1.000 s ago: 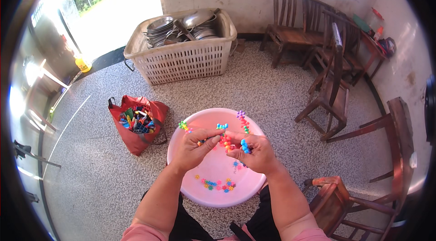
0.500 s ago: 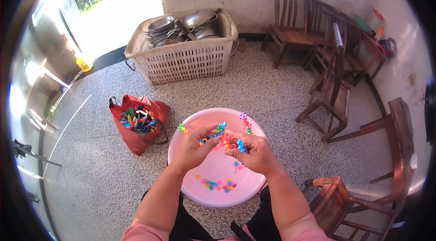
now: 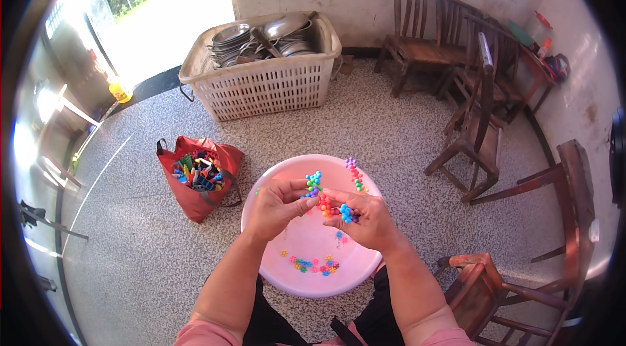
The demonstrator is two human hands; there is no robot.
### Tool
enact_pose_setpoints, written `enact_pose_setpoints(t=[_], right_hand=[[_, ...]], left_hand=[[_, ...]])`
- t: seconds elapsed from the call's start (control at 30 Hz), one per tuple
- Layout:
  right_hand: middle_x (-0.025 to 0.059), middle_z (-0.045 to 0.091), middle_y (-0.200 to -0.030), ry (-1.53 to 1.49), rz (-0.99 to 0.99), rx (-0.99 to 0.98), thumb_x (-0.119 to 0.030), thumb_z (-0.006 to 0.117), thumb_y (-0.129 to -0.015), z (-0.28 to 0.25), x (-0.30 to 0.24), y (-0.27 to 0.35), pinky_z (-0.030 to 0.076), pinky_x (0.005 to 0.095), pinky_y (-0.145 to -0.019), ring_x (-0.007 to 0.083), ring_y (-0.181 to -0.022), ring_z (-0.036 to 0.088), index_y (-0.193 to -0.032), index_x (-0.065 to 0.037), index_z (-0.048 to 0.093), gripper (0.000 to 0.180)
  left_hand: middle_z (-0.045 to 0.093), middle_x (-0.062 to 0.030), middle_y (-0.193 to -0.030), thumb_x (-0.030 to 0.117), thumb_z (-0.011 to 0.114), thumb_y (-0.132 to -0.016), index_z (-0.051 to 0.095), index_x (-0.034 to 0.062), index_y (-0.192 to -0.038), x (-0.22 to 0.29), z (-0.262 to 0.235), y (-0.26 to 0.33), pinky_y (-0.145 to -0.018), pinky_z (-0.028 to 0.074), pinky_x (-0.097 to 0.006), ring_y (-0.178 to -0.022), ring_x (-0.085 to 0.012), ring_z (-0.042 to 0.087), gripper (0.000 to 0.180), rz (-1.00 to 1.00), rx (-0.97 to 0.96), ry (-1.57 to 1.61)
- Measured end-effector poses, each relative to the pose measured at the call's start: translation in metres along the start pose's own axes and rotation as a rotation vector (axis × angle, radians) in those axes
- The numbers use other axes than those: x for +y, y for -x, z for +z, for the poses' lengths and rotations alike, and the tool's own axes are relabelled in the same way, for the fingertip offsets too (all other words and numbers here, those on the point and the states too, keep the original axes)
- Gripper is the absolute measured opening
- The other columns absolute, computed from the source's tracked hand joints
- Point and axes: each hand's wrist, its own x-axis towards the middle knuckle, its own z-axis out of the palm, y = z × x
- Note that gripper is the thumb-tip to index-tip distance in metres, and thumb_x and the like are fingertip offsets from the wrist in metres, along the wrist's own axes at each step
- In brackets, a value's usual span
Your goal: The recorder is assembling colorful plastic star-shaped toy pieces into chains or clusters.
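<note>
Over a pink basin [image 3: 287,274], both hands hold a chain of small flower-shaped plastic linking pieces [image 3: 325,206] in many colours. My left hand [image 3: 277,212] pinches it near the red and purple pieces, thumb and forefinger together. My right hand [image 3: 368,219] is closed round the red, orange and blue part, its thumb beneath. Blue and green pieces stick up between the hands, and a purple, pink and green strand rises beyond my right fingers. Part of the chain is hidden by the fingers. Several loose flower pieces [image 3: 310,264] lie on the basin's bottom.
A red bag [image 3: 195,199] of mixed plastic toys stands left of the basin. Farther off is a white plastic crate [image 3: 267,92] piled with metal pans and lids. Wooden chairs [image 3: 476,144] line the right side, one close to my right arm. A doorway opens at far left.
My left hand has shifted slightly and its fingers have bent in. The green and yellow pieces beyond it are now mostly hidden, and the blue-green part stands a little higher. My right hand barely moved.
</note>
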Motion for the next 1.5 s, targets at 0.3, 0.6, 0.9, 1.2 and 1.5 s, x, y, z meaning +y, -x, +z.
enact_pose_setpoints(t=[0.3, 0.6, 0.9, 1.2, 1.5], right_hand=[[0.0099, 0.063, -0.079, 0.108, -0.019, 0.018, -0.018, 0.073, -0.070, 0.000, -0.003, 0.001, 0.047, 0.0281, -0.058, 0.0178, -0.063, 0.058, -0.111, -0.009, 0.060, 0.044], [0.0098, 0.059, -0.069, 0.337, -0.079, 0.017, -0.009, 0.066, -0.067, 0.005, 0.001, -0.001, 0.046, 0.0344, -0.059, 0.0251, -0.065, 0.056, -0.109, -0.009, 0.060, 0.042], [0.0074, 0.059, -0.071, 0.405, -0.138, 0.012, -0.008, 0.065, -0.066, 0.004, -0.004, -0.003, 0.046, 0.0341, -0.060, 0.0238, -0.065, 0.055, -0.110, -0.009, 0.059, 0.044], [0.0075, 0.060, -0.072, 0.482, -0.125, 0.001, -0.007, 0.065, -0.066, 0.008, -0.009, -0.001, 0.046, 0.0342, -0.060, 0.0239, -0.066, 0.056, -0.108, -0.006, 0.058, 0.043], [0.0090, 0.062, -0.075, 0.496, -0.147, 0.036, -0.008, 0.064, -0.068, 0.019, 0.001, -0.001, 0.046, 0.0348, -0.060, 0.0249, -0.066, 0.057, -0.108, -0.003, 0.057, 0.041]], left_hand=[[0.067, -0.0038, -0.085, 0.013, 0.069, -0.077, 0.064, -0.0005, -0.100, -0.005, 0.000, 0.001, -0.067, 0.048, -0.023, -0.076, -0.0073, 0.060, 0.027, 0.171, 0.053, -0.362], [0.066, -0.0165, -0.083, 0.017, 0.067, -0.077, 0.065, 0.0003, -0.095, -0.009, 0.005, -0.001, -0.069, 0.048, -0.029, -0.075, -0.0185, 0.065, 0.024, 0.246, 0.190, -0.748], [0.066, -0.0152, -0.087, 0.010, 0.068, -0.076, 0.059, -0.0015, -0.108, -0.007, 0.010, -0.001, -0.071, 0.049, -0.029, -0.077, -0.0178, 0.065, 0.035, 0.278, 0.236, -0.617], [0.066, -0.0157, -0.091, 0.005, 0.062, -0.078, 0.060, 0.0004, -0.107, -0.013, 0.007, -0.002, -0.073, 0.049, -0.030, -0.082, -0.0205, 0.065, 0.030, 0.220, 0.224, -0.652], [0.065, -0.0123, -0.078, 0.006, 0.061, -0.079, 0.063, 0.0024, -0.103, -0.022, 0.007, -0.005, -0.065, 0.048, -0.026, -0.068, -0.0142, 0.063, 0.024, 0.274, 0.306, -0.893]])
